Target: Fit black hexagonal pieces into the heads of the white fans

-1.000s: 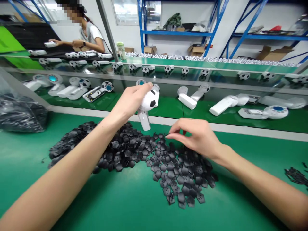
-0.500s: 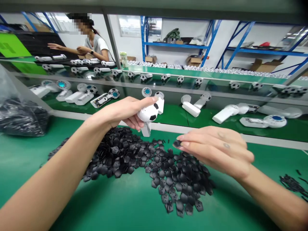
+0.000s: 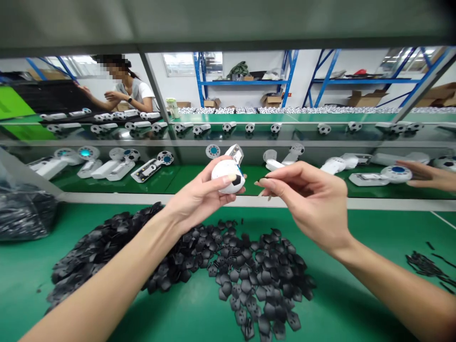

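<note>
My left hand grips a white device with a soccer-ball head, its thumb on the ball beside a black patch. The device's white handle points up and away, its inner side showing. Just to the right, my right hand pinches a small black piece between thumb and fingertips, apart from the ball. Beneath both hands, a big heap of black pentagon pieces spreads over the green table.
White ball-headed devices lie on the green strip behind the table. At the right, another person's hand touches a device. Thin black strips lie at right; a plastic bag stands left. Across the line sits a person.
The ball device has been turned, its handle now pointing up instead of down. My right hand has come up nearer to it with its black piece. Another person's hand has appeared at the right.
</note>
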The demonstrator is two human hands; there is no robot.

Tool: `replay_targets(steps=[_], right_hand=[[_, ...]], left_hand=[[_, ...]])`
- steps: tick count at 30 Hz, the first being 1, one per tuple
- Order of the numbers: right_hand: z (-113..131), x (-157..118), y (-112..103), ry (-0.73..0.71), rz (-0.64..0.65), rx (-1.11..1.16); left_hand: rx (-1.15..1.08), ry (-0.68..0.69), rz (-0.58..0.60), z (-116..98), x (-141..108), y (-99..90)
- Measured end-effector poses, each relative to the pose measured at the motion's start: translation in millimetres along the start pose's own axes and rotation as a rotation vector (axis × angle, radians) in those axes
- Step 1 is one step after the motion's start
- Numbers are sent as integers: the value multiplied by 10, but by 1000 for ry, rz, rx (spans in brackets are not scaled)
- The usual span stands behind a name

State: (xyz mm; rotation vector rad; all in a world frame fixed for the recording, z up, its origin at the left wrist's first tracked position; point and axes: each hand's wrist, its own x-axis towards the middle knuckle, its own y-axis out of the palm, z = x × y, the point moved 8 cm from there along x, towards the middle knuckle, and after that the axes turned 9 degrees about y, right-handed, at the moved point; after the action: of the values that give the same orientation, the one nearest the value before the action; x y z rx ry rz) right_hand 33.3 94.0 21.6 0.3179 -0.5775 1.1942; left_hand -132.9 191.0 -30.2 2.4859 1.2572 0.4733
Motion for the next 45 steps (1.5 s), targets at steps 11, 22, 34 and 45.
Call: replay_targets(steps=[11,22,34,45], right_hand=[[-329,29,208,382,189,196],[-339,-147,311,392,180,147],[-477,-81,303,373,535,-389],[-920,-411,585,316,869,-855]], left_hand=[[460,365,114,-42,-115,59],[753,618,-91,-161,-281,225],[512,527,-259,-179,-135,-53],[512,477,-203,-132,-46,-116]])
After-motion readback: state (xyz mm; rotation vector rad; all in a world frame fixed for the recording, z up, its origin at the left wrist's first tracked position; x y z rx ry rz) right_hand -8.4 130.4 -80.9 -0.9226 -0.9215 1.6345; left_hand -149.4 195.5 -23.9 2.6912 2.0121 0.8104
